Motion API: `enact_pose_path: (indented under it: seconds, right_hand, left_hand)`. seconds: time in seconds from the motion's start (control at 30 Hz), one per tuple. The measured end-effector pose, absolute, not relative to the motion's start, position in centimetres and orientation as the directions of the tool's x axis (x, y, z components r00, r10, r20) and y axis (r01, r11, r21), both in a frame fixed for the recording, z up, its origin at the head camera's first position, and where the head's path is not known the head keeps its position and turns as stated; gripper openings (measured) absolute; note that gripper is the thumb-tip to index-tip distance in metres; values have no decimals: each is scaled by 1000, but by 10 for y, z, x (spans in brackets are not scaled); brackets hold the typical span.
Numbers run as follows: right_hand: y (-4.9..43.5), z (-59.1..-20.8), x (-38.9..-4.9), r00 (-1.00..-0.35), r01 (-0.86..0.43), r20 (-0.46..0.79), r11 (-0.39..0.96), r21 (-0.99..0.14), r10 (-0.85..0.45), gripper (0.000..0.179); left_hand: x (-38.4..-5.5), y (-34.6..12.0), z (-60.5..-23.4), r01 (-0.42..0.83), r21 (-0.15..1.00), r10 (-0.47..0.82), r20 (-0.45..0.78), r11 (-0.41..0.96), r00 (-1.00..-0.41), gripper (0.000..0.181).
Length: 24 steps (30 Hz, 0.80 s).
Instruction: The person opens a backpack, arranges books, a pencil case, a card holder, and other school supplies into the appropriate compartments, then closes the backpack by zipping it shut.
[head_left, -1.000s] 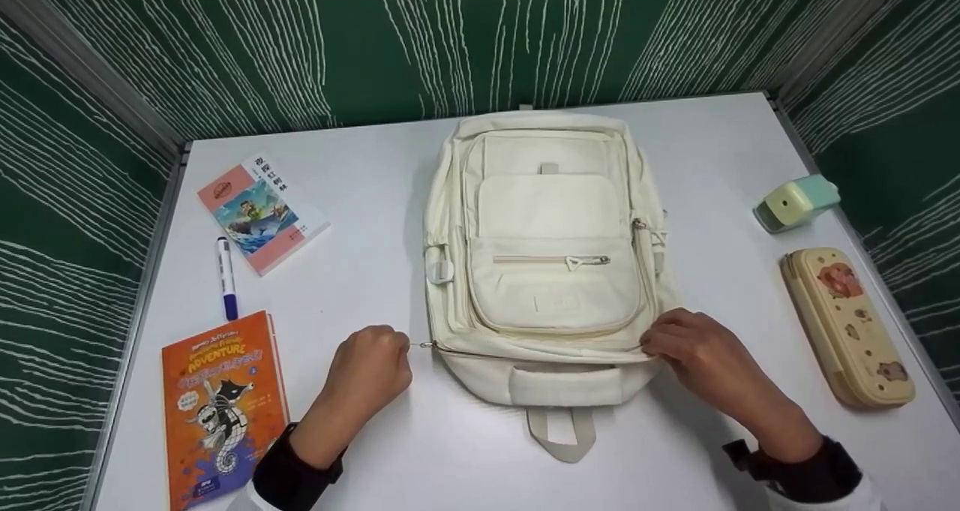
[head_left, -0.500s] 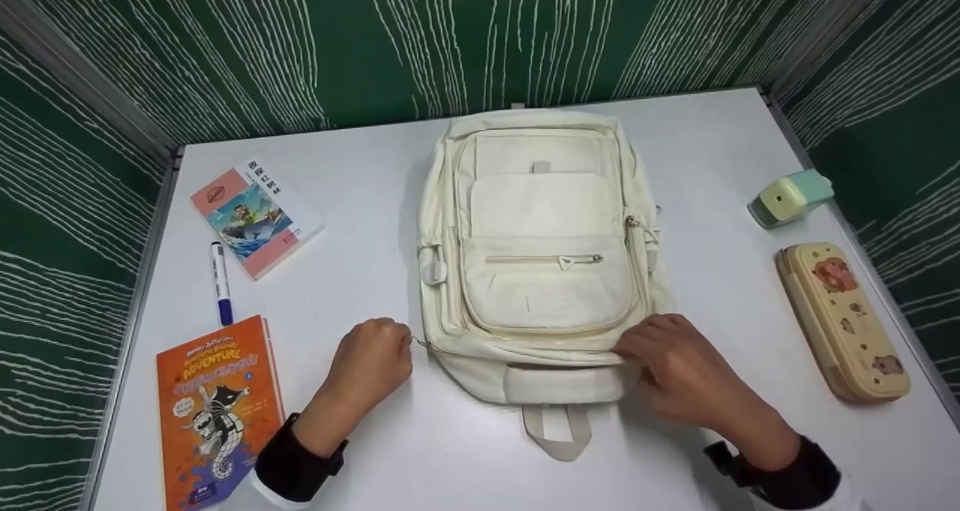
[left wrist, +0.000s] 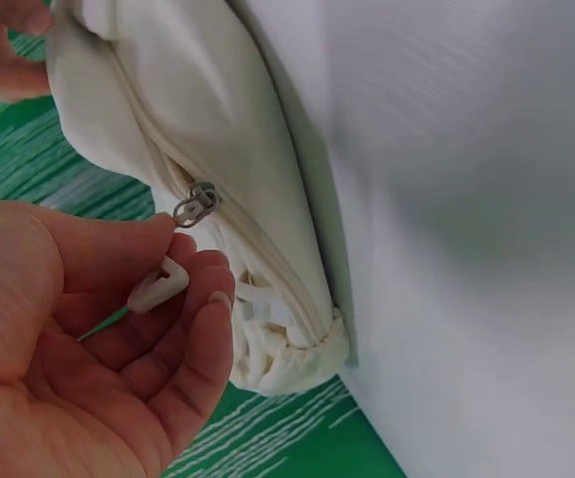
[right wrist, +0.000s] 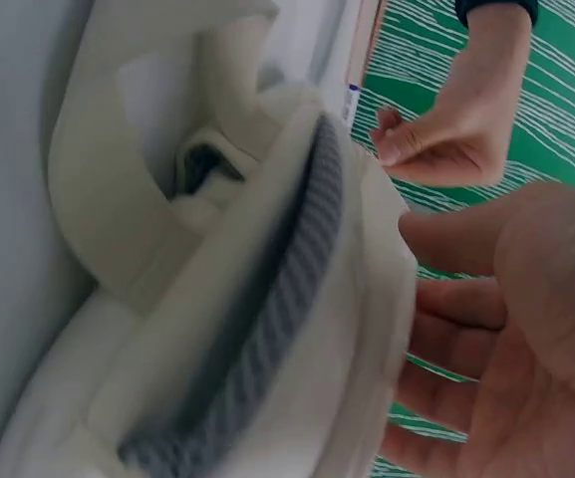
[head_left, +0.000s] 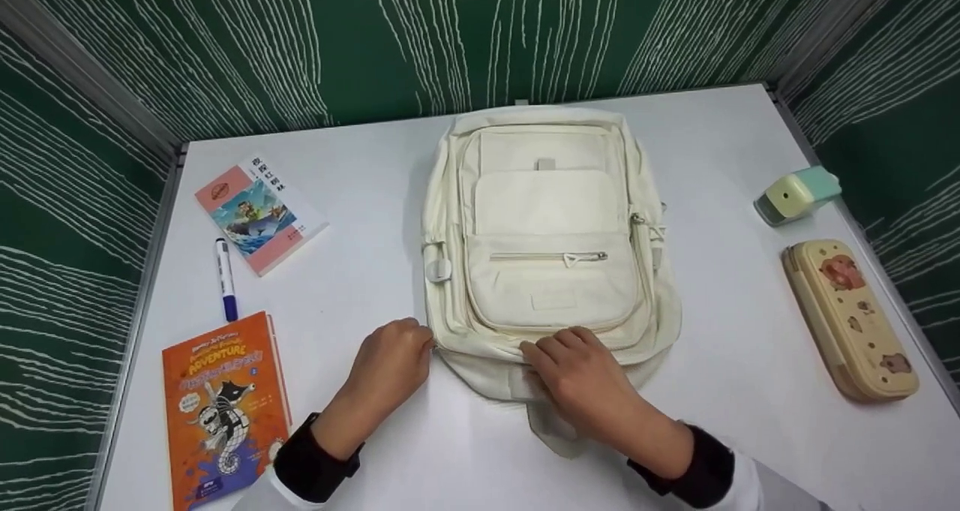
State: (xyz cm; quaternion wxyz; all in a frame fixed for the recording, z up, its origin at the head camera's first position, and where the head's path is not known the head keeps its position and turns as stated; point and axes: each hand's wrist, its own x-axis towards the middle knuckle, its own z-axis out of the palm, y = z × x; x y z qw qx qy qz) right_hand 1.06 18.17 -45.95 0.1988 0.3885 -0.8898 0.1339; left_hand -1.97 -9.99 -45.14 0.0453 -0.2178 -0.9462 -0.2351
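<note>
A cream backpack (head_left: 551,203) lies front side up on the table, its top end towards me. At its near left corner my left hand (head_left: 394,357) pinches a zipper pull; in the left wrist view the metal zip slider (left wrist: 198,202) and the pull's pale end tab (left wrist: 159,286) show by the fingertips. My right hand (head_left: 581,376) holds the backpack's near edge around the middle, over the top handle. In the right wrist view its thumb and fingers lie along the fabric edge, the fingertips partly hidden behind it. A grey-lined opening (right wrist: 267,289) shows beside the strap loop (right wrist: 118,199).
On the left lie a pink-and-white book (head_left: 259,214), a marker (head_left: 226,278) with a blue cap, and an orange book (head_left: 225,413). On the right are a green-and-yellow pencil sharpener (head_left: 796,196) and a beige pencil case (head_left: 851,320). Green walls border the table (head_left: 360,196).
My right hand has moved left along the backpack's near edge, from its right corner to about the middle. The left hand stays at the left corner with the zipper pull, now closer to the bag.
</note>
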Motion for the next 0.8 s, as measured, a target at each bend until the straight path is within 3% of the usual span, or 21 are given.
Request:
enact_pose_path:
  seconds: [0.17,0.33,0.5,0.8]
  right_hand:
    - [179,-466,9,-602,-747,485,662,-60,-635,16]
    - [183,-465,10,-580,-777,481,623,-85,-657,25]
    - [187,-462,9,-547,-807,484,585,-85,-683,37]
    - [190,-460,5,-514,-834,478,545,-84,-712,35]
  left_hand:
    - [-31,-95,-453,387,418,354,157,822,-922,21]
    - [-43,-95,-454,323,399,314,88,858,-945,21]
    - [-55,-98,-455,310,337,297,91,889,-950,19]
    - [-83,-96,-458,321,198,311,80,926,-947,11]
